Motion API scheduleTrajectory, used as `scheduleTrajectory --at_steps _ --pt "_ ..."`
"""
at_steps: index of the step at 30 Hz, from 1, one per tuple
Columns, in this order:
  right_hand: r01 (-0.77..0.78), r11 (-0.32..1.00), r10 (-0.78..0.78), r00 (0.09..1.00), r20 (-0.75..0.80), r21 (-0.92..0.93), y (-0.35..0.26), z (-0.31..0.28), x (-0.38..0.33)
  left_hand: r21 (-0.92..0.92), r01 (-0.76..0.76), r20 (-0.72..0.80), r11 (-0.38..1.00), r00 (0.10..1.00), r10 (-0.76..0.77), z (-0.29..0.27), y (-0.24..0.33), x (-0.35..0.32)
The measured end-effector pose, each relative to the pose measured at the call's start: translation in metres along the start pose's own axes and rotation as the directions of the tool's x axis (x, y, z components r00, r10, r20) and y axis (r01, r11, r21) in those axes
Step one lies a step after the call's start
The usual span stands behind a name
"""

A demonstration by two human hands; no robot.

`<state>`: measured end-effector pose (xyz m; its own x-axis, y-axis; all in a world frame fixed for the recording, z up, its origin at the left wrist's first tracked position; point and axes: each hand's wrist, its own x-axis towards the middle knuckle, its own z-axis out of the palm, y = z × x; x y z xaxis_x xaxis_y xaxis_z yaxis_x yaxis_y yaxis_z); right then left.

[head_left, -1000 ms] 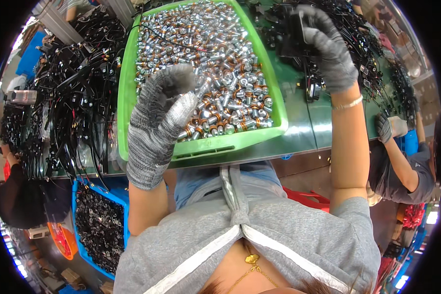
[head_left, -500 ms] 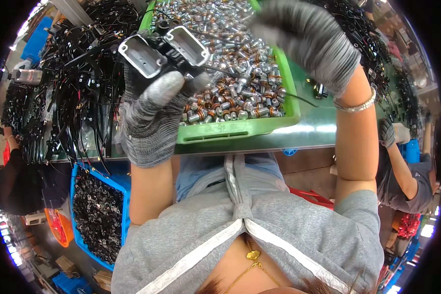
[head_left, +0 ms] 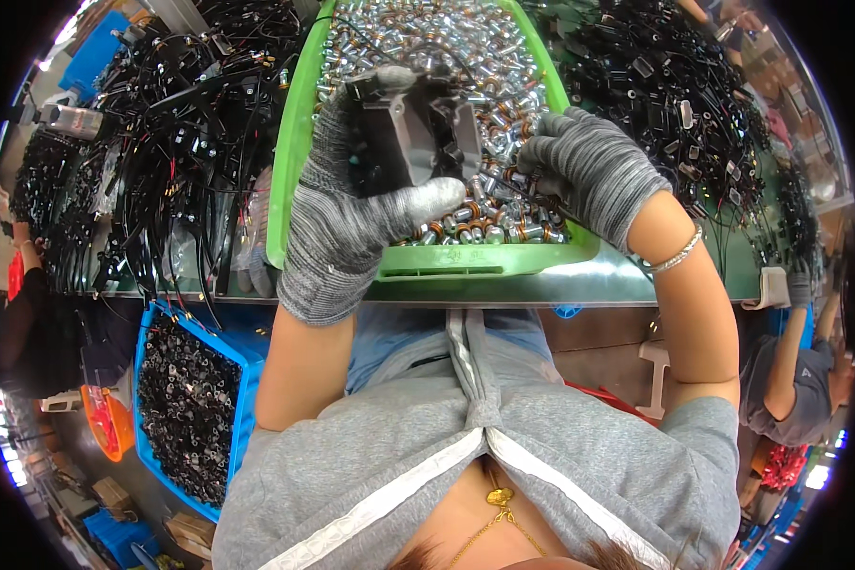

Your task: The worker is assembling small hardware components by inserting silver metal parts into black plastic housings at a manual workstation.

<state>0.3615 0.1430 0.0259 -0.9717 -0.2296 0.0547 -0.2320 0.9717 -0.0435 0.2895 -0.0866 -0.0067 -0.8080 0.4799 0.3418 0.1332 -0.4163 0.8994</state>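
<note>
Over the green tray point(head_left: 299, 152), left hand point(head_left: 351, 214) grips a black housing point(head_left: 410, 133); right hand point(head_left: 589, 171) pinches its thin wire point(head_left: 527, 195); fitting appears unfinished, many small metal parts point(head_left: 465, 47) left.

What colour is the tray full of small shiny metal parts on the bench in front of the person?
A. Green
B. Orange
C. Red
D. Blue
A: the tray holding the small metal parts has bright green walls, and the gloved left hand is raised over it.
</note>
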Motion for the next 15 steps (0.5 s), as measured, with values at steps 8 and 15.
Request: scheduleTrajectory --at_steps 8,15 --pt "-0.062 0.970 0.068 0.997 -0.020 0.236 0.013 -0.024 0.010 0.029 -0.088 0.122 0.996 0.989 0.083 0.005 -0.001 -0.003" --pt "0.368 0.787 -0.121 0.879 -0.460 0.496 -0.023 -0.061 0.017 0.159 -0.069 0.204 0.985 0.978 0.036 0.013 -0.001 -0.011"
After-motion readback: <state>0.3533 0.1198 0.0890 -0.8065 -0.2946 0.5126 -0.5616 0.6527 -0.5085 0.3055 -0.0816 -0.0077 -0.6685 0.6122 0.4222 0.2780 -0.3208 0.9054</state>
